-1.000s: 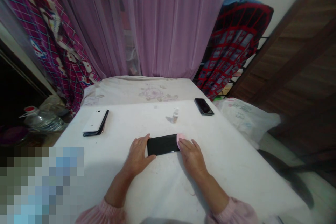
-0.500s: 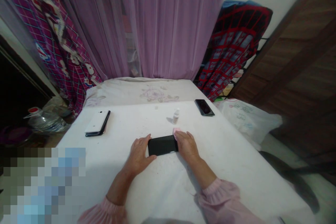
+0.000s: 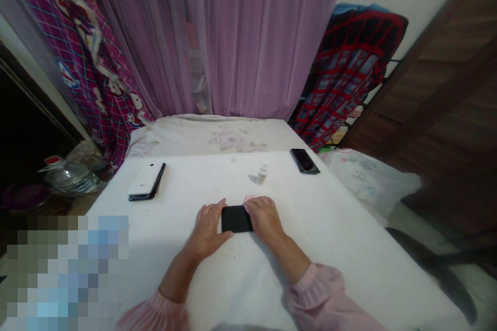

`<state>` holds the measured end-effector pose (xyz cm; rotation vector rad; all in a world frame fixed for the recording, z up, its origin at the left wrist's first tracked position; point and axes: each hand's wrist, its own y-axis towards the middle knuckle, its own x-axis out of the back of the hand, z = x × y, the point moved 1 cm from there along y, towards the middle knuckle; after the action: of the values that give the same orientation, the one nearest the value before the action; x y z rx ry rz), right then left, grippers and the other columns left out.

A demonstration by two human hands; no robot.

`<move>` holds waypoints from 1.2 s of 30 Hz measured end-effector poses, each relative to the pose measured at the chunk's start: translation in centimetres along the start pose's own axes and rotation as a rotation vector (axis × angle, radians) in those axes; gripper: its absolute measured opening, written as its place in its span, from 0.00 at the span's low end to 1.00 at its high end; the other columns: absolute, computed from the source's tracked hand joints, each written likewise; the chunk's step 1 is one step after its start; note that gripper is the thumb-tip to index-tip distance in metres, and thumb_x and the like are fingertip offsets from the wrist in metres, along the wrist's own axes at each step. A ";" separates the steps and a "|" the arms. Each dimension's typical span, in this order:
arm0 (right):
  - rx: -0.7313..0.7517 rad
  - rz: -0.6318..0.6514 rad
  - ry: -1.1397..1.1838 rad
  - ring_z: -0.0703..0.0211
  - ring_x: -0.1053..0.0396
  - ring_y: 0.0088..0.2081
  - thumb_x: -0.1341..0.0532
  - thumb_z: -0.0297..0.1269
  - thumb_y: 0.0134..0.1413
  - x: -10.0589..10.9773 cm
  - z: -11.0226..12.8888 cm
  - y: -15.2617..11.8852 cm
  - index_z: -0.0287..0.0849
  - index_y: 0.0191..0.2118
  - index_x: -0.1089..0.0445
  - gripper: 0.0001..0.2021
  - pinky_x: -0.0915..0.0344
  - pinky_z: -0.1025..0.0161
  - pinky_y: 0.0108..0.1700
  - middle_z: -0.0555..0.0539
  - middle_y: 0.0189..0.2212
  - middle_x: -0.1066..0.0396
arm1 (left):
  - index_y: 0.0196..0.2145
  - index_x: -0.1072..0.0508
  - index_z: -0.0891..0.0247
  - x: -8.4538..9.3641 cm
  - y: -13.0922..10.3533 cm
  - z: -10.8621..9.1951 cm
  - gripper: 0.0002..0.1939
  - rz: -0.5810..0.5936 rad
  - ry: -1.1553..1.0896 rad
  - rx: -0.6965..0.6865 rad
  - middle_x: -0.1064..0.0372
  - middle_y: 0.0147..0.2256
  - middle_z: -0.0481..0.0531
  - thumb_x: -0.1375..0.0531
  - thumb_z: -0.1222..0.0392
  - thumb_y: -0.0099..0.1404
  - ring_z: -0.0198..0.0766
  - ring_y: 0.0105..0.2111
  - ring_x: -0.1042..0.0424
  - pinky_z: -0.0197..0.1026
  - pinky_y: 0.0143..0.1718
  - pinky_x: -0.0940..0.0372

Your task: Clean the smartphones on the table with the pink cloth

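Observation:
A black smartphone [image 3: 236, 219] lies flat on the white-covered table, its long side running left to right. My left hand [image 3: 207, 227] steadies its left end, thumb along the near edge and fingers at the far edge. A pink cloth [image 3: 248, 200] peeks out from under the fingers of my right hand [image 3: 267, 219], which presses it on the right part of the phone. That end of the phone is hidden by the hand. Just beyond stands a small white bottle [image 3: 262, 173], its label too blurred to read.
Stacked phones [image 3: 146, 182], a white one on top, lie at the table's left. Another dark stack of phones [image 3: 305, 161] is near the right edge. A plastic bag [image 3: 365, 176] sits beyond that edge, and a large water bottle [image 3: 72, 173] stands off the left side.
My right hand has slid left over the phone with the pink cloth, covering more of the screen. My left hand keeps its hold at the left end.

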<state>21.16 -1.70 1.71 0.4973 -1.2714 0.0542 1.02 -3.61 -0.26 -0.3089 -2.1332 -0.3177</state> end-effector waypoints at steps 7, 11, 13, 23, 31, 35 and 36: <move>0.071 0.029 0.020 0.57 0.33 0.42 0.44 0.33 0.64 -0.1 1.9 0.3 0.51 0.41 0.25 0.10 0.46 0.57 0.48 0.51 0.40 0.24 | 0.65 0.50 0.60 -0.1 0.0 0.1 0.42 -0.010 0.000 -0.018 0.36 0.57 0.59 0.38 0.59 0.56 0.52 0.58 0.40 0.60 0.62 0.56; -0.021 0.000 -0.013 0.57 0.33 0.43 0.44 0.33 0.63 1.0 -0.7 -0.8 0.51 0.41 0.25 0.11 0.47 0.56 0.48 0.51 0.41 0.23 | 0.65 0.51 0.59 0.1 0.0 0.0 0.42 0.003 -0.001 -0.007 0.36 0.57 0.58 0.37 0.58 0.57 0.51 0.59 0.40 0.60 0.63 0.57; -0.069 -0.034 -0.032 0.56 0.33 0.43 0.45 0.32 0.63 1.5 -2.3 -1.6 0.50 0.41 0.25 0.11 0.47 0.56 0.48 0.51 0.42 0.23 | 0.65 0.51 0.60 0.0 0.0 0.0 0.42 0.010 0.003 0.006 0.36 0.58 0.58 0.37 0.57 0.57 0.51 0.59 0.41 0.60 0.64 0.58; 0.004 -0.210 0.102 0.56 0.32 0.44 0.47 0.25 0.58 1.6 -3.2 -5.1 0.44 0.43 0.25 0.15 0.42 0.57 0.51 0.46 0.43 0.24 | 0.65 0.48 0.62 -0.2 -0.1 0.3 0.38 0.048 0.097 -0.029 0.43 0.63 0.61 0.40 0.58 0.59 0.52 0.64 0.48 0.60 0.65 0.62; -0.001 -0.233 0.128 0.55 0.31 0.42 0.44 0.31 0.59 0.9 -2.9 -5.5 0.45 0.39 0.25 0.10 0.38 0.58 0.46 0.46 0.40 0.24 | 0.63 0.44 0.61 0.0 -0.3 -0.7 0.34 0.039 0.128 -0.024 0.45 0.64 0.59 0.42 0.54 0.61 0.53 0.65 0.51 0.62 0.65 0.61; -0.077 -0.233 0.035 0.56 0.31 0.40 0.45 0.30 0.59 0.7 -3.2 -5.8 0.45 0.40 0.25 0.11 0.39 0.60 0.42 0.46 0.40 0.25 | 0.61 0.41 0.62 0.1 -0.6 -1.1 0.33 -0.026 0.140 -0.039 0.38 0.60 0.60 0.40 0.52 0.60 0.51 0.62 0.44 0.61 0.65 0.61; -0.092 -0.227 0.006 0.56 0.31 0.39 0.45 0.30 0.58 0.7 -3.0 -5.9 0.44 0.40 0.25 0.12 0.39 0.60 0.41 0.45 0.39 0.26 | 0.61 0.40 0.63 0.2 -0.7 -1.3 0.34 -0.036 0.141 -0.044 0.38 0.59 0.61 0.39 0.51 0.59 0.51 0.61 0.42 0.60 0.65 0.61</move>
<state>25.93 -5.96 -0.17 0.5584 -1.1985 -0.1924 1.70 -4.65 0.52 -0.2661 -1.9965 -0.3960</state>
